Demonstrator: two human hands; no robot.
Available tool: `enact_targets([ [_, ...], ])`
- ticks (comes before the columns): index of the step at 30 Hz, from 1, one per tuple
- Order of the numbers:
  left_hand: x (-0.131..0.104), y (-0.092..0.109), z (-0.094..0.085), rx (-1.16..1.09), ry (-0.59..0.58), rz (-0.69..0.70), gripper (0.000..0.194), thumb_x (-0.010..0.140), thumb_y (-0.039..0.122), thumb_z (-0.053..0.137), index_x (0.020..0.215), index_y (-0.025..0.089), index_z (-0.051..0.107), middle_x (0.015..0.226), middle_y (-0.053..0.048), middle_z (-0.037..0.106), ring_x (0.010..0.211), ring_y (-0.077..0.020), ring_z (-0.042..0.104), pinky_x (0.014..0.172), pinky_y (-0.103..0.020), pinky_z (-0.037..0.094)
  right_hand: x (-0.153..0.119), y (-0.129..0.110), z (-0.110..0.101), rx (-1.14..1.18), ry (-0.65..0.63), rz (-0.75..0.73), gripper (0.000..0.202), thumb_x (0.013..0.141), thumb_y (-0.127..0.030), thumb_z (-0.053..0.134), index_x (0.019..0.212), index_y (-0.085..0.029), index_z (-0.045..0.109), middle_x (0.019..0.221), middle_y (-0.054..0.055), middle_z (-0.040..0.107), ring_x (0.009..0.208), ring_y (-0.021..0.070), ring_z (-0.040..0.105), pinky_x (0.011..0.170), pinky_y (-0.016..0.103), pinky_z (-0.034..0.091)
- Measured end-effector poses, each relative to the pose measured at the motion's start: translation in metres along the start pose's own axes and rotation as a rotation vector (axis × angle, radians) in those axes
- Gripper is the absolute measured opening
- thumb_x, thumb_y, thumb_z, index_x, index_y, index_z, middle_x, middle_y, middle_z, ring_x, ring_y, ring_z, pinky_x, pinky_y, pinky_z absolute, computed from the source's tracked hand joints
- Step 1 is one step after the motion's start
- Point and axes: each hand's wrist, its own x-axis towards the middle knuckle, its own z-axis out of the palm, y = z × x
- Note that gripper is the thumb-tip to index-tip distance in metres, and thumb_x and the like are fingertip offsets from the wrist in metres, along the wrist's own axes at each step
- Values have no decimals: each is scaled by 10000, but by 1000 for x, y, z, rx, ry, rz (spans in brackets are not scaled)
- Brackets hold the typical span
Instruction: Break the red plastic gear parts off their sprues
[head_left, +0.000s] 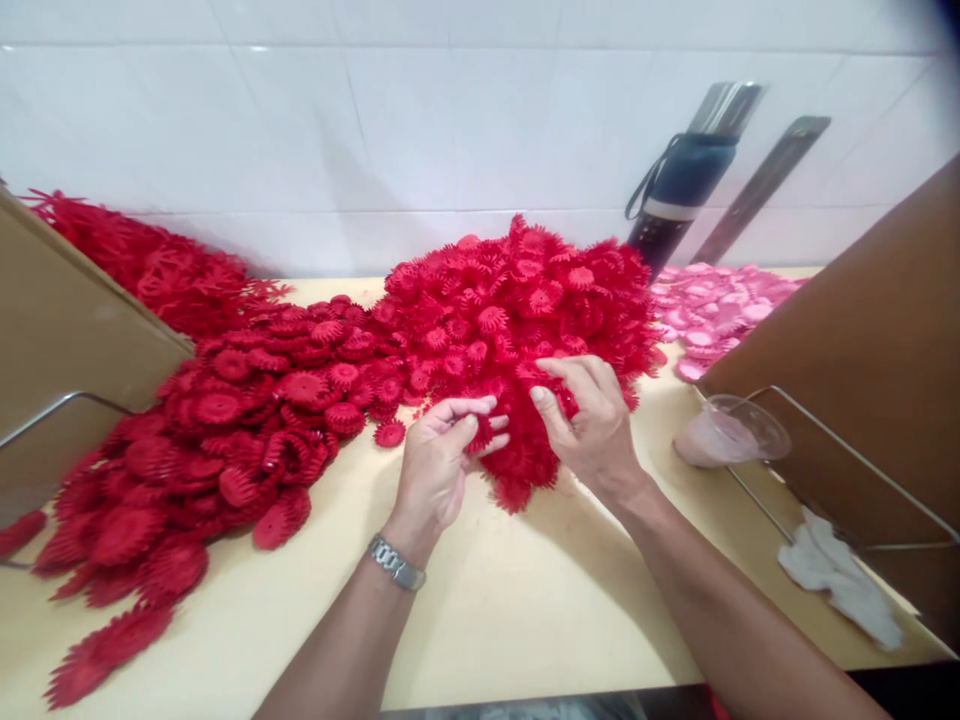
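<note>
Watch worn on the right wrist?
No, the watch sits below the left hand, and the right wrist is bare.

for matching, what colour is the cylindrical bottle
Cylindrical bottle: dark blue, pale band, silver top; head view.

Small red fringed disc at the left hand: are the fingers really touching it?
Touching. The head view shows the left hand gripping the small red fringed disc, thumb pressed against its edge.

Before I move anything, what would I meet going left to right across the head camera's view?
Brown board → lone red toothed disc → left hand, pinching a small red piece → open right hand → clear plastic cup → crumpled white wipe.
</note>
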Motion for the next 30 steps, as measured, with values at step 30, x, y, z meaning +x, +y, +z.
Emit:
enact_targets([
  [30,-4,-13,7,-55,-4,18,178,680,136,628,854,131,663,799,-47,678,784,-148,626,763,-304,513,-5,-19,4,366,-385,182,94,782,-226,602,861,-179,587,754,7,572,722,144,527,663,264,422],
])
